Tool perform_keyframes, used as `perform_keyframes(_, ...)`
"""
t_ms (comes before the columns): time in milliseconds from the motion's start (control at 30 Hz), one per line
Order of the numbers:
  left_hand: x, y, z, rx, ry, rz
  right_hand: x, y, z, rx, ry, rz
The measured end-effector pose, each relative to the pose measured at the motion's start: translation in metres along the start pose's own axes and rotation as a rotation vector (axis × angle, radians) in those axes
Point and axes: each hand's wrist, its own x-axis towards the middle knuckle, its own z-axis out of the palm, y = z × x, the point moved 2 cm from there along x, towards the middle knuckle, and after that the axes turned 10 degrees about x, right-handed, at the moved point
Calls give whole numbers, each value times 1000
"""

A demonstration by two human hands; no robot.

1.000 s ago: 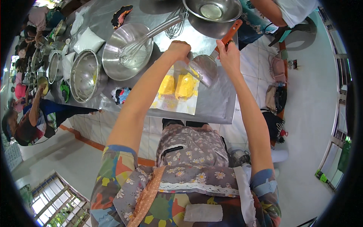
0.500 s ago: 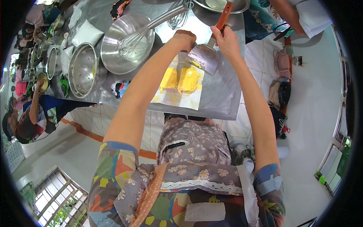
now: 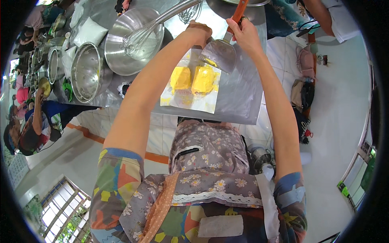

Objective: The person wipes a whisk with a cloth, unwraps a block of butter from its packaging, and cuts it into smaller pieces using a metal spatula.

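My right hand (image 3: 246, 36) is wrapped round the red-brown handle of a wide, flat metal scraper (image 3: 220, 55). Its blade slants down to the left over the far edge of a sheet of wrapping paper (image 3: 169, 103), with a yellow smear on the metal. Two soft yellow blocks lie side by side on that paper: a left block (image 3: 180, 78) and a right block (image 3: 203, 79), which look like butter or margarine. My left hand (image 3: 199, 33) is curled closed at the paper's far side, just left of the blade. Its fingertips are hidden from view.
Left on the metal table (image 3: 239, 101) stand a large steel bowl (image 3: 115, 60) with a balloon whisk (image 3: 139, 42) in it, another steel bowl (image 3: 86, 73) and a white bag (image 3: 91, 32). A second whisk (image 3: 190, 14) lies beyond my hands. Other people are at left and far right.
The whole view has shifted slightly, so the table sits a little higher. Both hands keep nearly the same pose, and the scraper blade stays beside my left hand.
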Motion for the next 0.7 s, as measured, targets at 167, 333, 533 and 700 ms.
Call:
perform_keyframes(167,1,2,0,-5,-1,-15,6,2,7,-4,-56,-33)
perform_keyframes(333,1,1,2,1,-70,-28,8,5,16,-45,-110,-54)
perform_keyframes(533,0,1,1,8,-46,-30,9,5,16,2,-141,1)
perform_keyframes(700,1,5,-3,5,-63,-33,12,11,16,25,-161,14)
